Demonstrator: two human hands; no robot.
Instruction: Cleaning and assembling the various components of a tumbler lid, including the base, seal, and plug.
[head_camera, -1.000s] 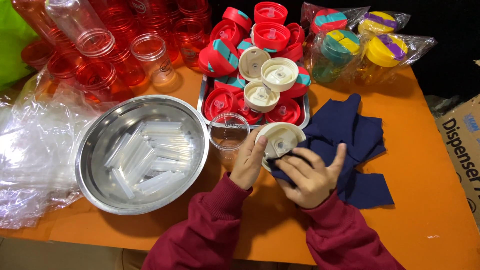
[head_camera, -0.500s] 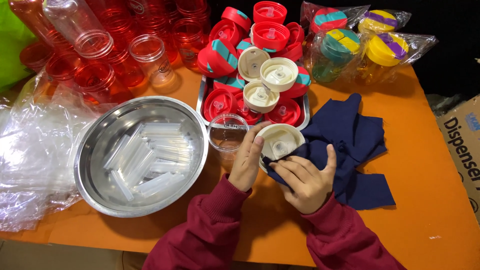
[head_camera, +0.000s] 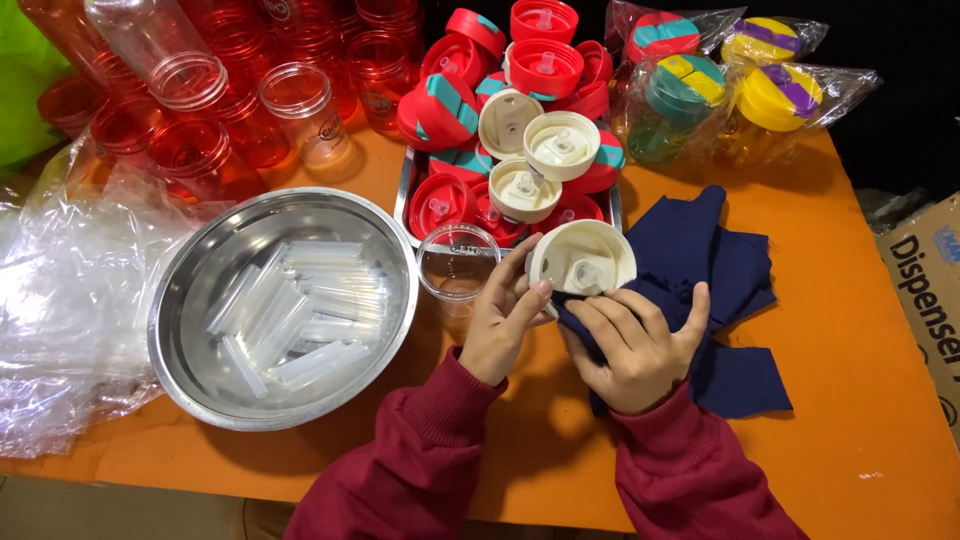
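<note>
Head view shows me the white lid (head_camera: 582, 258), held inner side up just above the orange table (head_camera: 860, 400), near the front edge of the tray of lids (head_camera: 405, 195). My left hand (head_camera: 503, 322) has its fingers curled onto the lid's near rim, and my right hand (head_camera: 637, 345) presses a fold of the blue cloth (head_camera: 725, 270) against its underside, fingers closed on the fabric. I judge the grip on the rim to be shallow; a hard wipe could twist the lid loose and drop it. The clear cup (head_camera: 457, 268) stands just beside my left hand, so a stray elbow or knuckle may tip it toward the steel bowl (head_camera: 200, 300) of clear tubes (head_camera: 290, 310).
</note>
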